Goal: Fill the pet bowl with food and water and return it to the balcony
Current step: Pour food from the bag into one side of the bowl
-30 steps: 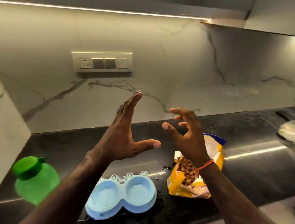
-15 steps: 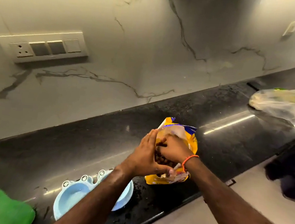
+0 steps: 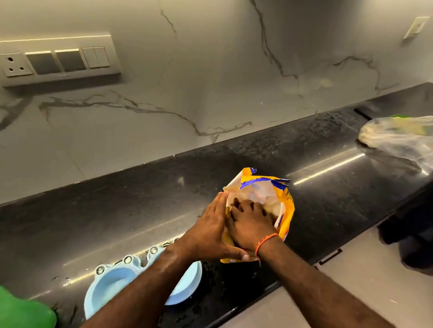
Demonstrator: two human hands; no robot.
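Observation:
A yellow and blue pet food bag (image 3: 285, 211) stands open on the black counter (image 3: 133, 209). My left hand (image 3: 211, 228) grips the bag's left side, thumb under its near edge. My right hand (image 3: 250, 223) reaches down into the bag's mouth, fingers buried among the brown kibble; an orange thread circles its wrist. A light blue double pet bowl (image 3: 110, 282) lies on the counter near the front edge, left of the bag, partly hidden under my left forearm. Both of its cups look empty.
A green bottle (image 3: 1, 307) sits at the bottom left corner. A clear plastic bag (image 3: 406, 138) with pale contents lies far right on the counter. A switch panel (image 3: 51, 60) is on the marble wall. Water drops dot the counter near the bowl.
Both hands came down from the air onto the bag. My left hand took hold of its side and my right hand has pushed deeper inside. The view swung right and down.

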